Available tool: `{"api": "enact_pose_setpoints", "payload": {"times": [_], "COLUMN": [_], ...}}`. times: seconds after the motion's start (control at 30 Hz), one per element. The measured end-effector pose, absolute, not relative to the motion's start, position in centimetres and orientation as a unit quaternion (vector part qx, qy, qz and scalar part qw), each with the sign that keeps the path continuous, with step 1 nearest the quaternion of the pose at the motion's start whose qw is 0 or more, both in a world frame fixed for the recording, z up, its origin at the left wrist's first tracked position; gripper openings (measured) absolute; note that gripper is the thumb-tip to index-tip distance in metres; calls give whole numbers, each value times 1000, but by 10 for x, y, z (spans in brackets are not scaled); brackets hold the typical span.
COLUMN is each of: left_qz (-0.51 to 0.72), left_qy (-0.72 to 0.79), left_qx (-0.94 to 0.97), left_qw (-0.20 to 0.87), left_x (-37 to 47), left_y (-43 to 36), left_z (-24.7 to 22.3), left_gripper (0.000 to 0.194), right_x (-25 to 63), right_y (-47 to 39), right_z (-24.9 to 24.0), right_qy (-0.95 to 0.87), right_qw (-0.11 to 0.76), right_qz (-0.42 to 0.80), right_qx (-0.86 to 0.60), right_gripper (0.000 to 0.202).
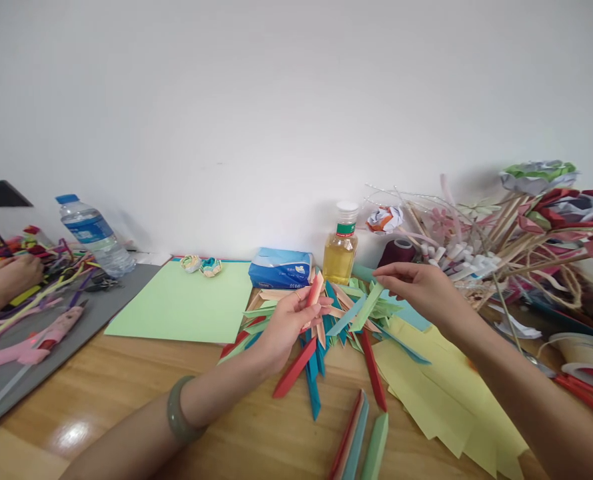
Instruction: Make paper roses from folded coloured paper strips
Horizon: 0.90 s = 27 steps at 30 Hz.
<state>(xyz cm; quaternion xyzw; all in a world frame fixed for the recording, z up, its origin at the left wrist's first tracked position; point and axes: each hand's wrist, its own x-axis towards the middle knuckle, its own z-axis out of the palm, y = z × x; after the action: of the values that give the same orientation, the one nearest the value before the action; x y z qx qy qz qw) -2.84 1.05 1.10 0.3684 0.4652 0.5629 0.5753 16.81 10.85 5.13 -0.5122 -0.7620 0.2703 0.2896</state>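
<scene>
My left hand (292, 321), with a green bangle (179, 410) on its wrist, pinches a red and pale folded paper strip (316, 291) over the pile. At the pile's right side, the fingertips of my right hand (416, 287) are closed on the top of a light green folded strip (369, 308). Between and below the hands lie several folded strips in blue, red, green and peach, such as a blue strip (313, 388). Nearer the front edge, a red strip (346, 437), a light blue one and a green strip (376, 445) lie side by side.
Green paper sheets (181, 303), a tissue pack (280, 268) and an oil-coloured bottle (340, 250) stand or lie behind. Yellow sheets (441, 393), scissors (576, 387) and a thread spool (586, 357) are right. Left are a water bottle (94, 233), pink glue gun (34, 343) and another person's hand (19, 277).
</scene>
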Motion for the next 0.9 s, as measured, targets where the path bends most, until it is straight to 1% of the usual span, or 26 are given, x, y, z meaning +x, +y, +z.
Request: {"api": "enact_pose_setpoints", "payload": {"times": [0.13, 0.27, 0.4, 0.6, 0.67, 0.73, 0.83, 0.9], "left_qz": [569, 583, 588, 582, 582, 586, 605, 631], "left_qy": [460, 460, 460, 458, 455, 455, 459, 456], "left_qx": [368, 367, 373, 378, 373, 364, 345, 337], "left_qw": [574, 560, 552, 556, 561, 563, 552, 529], "left_x": [-30, -32, -32, -31, -30, -30, -36, -45], "left_y": [11, 12, 12, 12, 11, 11, 12, 12], "left_z": [13, 16, 17, 15, 16, 21, 36, 48], "left_gripper": [33, 32, 32, 23, 23, 23, 21, 26], "right_x": [172, 174, 170, 185, 195, 201, 197, 186], "right_y": [113, 117, 117, 117, 118, 118, 116, 112], "right_z": [51, 47, 40, 49, 54, 57, 55, 50], "right_qy": [-774, -790, -822, -843, -844, -847, -859, -875], "right_qw": [264, 239, 216, 184, 162, 149, 156, 163], "right_qz": [235, 229, 221, 89, 67, 57, 57, 72], "right_qx": [-525, -515, -479, -497, -507, -507, -484, -450], "right_gripper": [28, 32, 28, 17, 15, 17, 22, 23]}}
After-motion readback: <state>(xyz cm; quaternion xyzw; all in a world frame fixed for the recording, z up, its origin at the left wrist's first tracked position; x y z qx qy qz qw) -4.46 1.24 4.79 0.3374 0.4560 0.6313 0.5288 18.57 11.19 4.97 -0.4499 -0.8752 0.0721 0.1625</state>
